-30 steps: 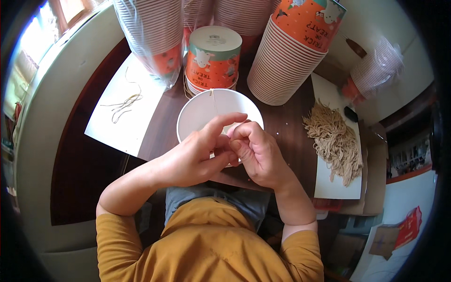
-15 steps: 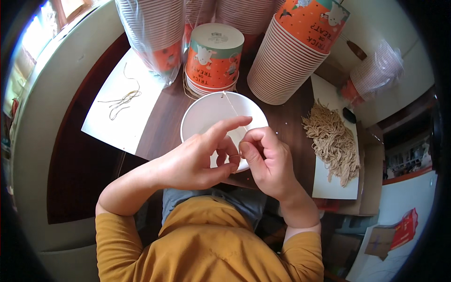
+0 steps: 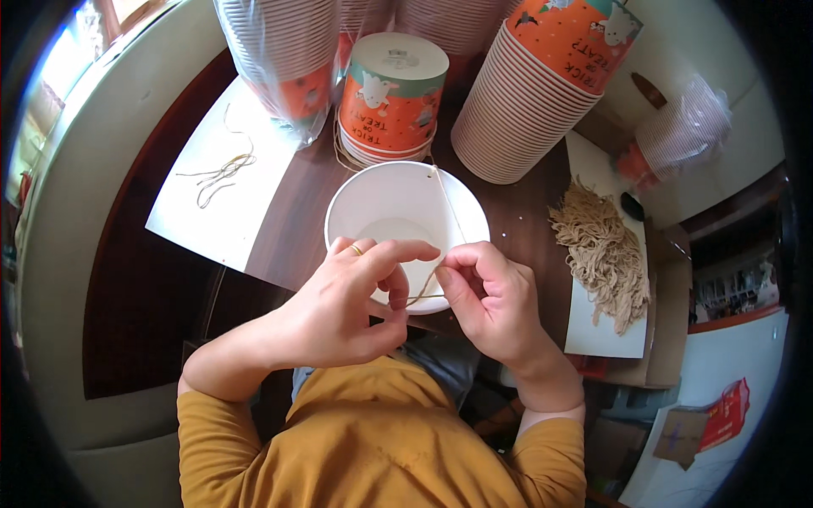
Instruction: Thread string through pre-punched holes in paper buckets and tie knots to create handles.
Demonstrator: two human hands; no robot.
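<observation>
A white paper cup [image 3: 385, 199] stands open on the dark wooden table [image 3: 305, 190], seen from above. A thin tan string [image 3: 446, 203] runs from the cup's far rim down to its near rim. My left hand [image 3: 343, 305] and my right hand [image 3: 487, 296] meet over the near rim. Both pinch the lower end of the string between thumb and fingers. A ring is on my left hand.
Behind the cup stand an upside-down orange cup stack [image 3: 391, 93], a large leaning cup stack [image 3: 533, 93] and a plastic-wrapped stack [image 3: 275, 59]. White paper [image 3: 216, 207] with loose strings lies left. A pile of tan strings [image 3: 601, 250] lies on paper at right.
My hands have slid a little toward me, from over the cup's middle to its near rim. More of the cup's inside shows, and the string is stretched across it.
</observation>
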